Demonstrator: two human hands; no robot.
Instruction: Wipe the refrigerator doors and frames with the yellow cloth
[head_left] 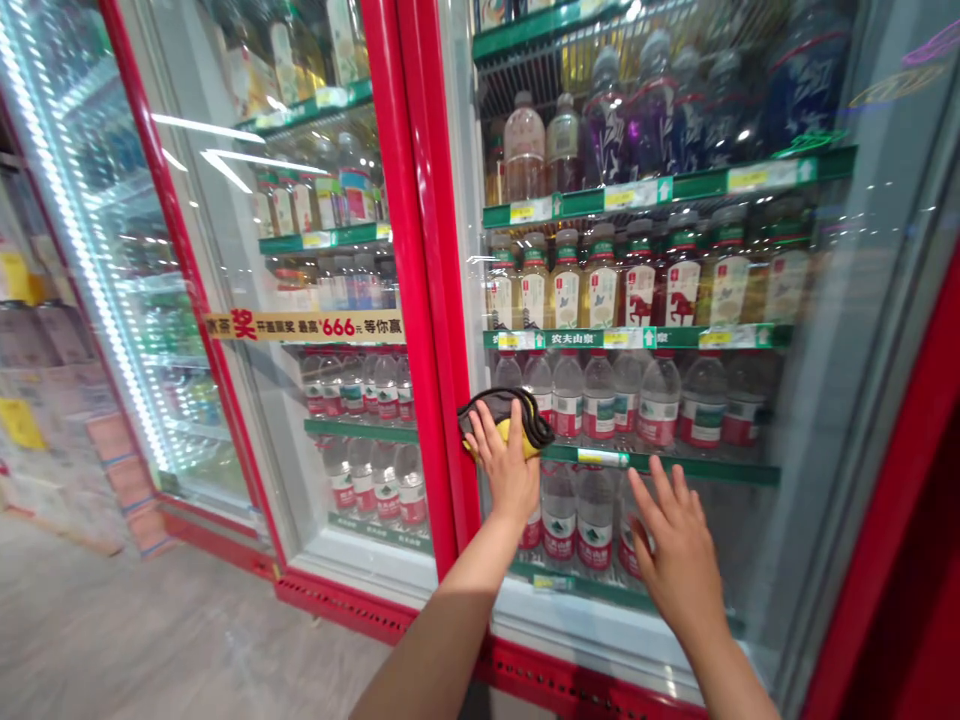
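My left hand [507, 470] presses a folded grey and yellow cloth [535, 428] with a black edge against the glass door [757, 560], close to the red door frame [442, 400]. Its fingers lie spread over the cloth. Lower and to the right, my right hand [675, 550] is open with fingers apart and holds nothing. It is at the glass, but I cannot tell whether it touches. Behind the door, water bottles [598, 400] with red and white labels line the lower shelves, partly hidden by my hands.
Bottled drinks [604, 285] fill the upper shelves behind the glass. A second glass door with a printed promotional strip [307, 326] stands to the left, with another lit cooler [150, 260] beyond it. Stacked boxes [52, 400] are at the far left on the grey floor [225, 640].
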